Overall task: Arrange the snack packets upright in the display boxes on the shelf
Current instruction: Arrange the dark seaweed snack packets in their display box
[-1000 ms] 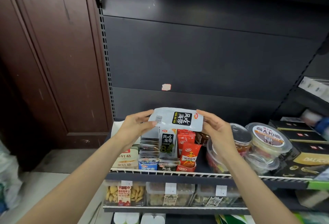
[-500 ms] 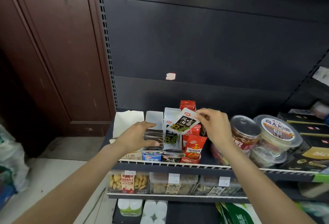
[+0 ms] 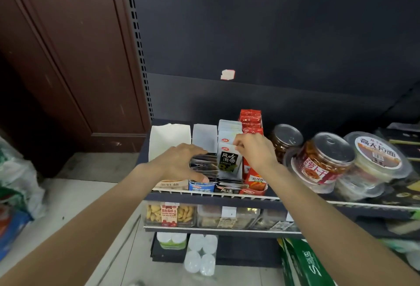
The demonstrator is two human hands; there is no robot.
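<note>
Several display boxes stand side by side on the shelf (image 3: 295,199). In the middle box, white-and-black seaweed snack packets (image 3: 229,162) stand upright. My right hand (image 3: 254,151) pinches the top edge of one of these packets. To the left, a blue-fronted box (image 3: 201,186) holds a stack of dark packets (image 3: 204,167) lying flat. My left hand (image 3: 179,162) rests over this stack, fingers spread across its top and thumb at the box front. Red packets (image 3: 251,122) stand upright in the red box (image 3: 254,191) on the right, partly hidden by my right hand.
An open white box (image 3: 168,140) stands at the shelf's left end. Jars (image 3: 322,160) and lidded bowls (image 3: 375,158) crowd the shelf's right side. Clear snack tubs (image 3: 170,215) sit on the shelf below. Bags (image 3: 16,172) lie on the floor at left.
The seaweed packet that both hands held flat in the air now stands in the middle box. My left hand dropped onto the flat stack; my right hand stayed at the packet tops.
</note>
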